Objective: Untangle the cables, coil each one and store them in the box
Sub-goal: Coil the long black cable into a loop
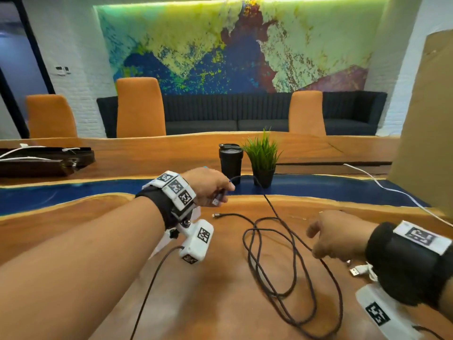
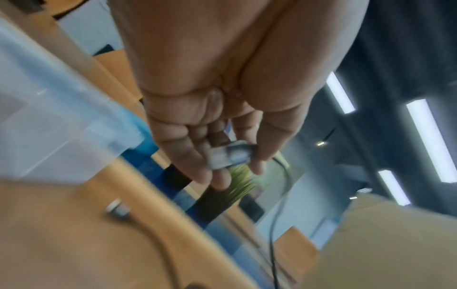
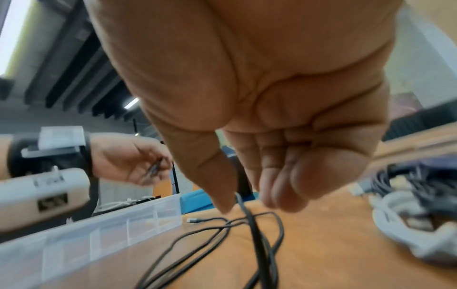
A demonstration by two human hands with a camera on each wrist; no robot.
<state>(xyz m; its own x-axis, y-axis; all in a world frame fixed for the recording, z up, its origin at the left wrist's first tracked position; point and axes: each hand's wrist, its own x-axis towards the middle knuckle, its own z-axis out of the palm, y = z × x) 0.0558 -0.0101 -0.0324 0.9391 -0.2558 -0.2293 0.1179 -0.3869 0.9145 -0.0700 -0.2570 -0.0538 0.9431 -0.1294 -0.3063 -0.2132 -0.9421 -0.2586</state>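
Long wooden table point(image 1: 220, 303) with a blue resin strip carries everything. Tall brown cardboard panel point(image 1: 426, 119) stands at the table's right edge. Clear plastic compartment box point(image 3: 103, 232) lies on the table left of the cable loops, seen only from the wrist views. Thin black cable point(image 1: 274, 261) sprawls in loose loops mid-table, one plug end point(image 1: 216, 215) lying free; bare wood lies open in front of the loops. Left hand point(image 1: 208, 186) is raised above the table, forearm outstretched, fingers pinching the cable's other silver plug point(image 2: 228, 156). Right hand point(image 1: 333, 235) hovers low, thumb and forefinger pinching a strand of the same cable. White and dark cables point(image 3: 405, 203) lie heaped right of the loops, blurred in the right wrist view.
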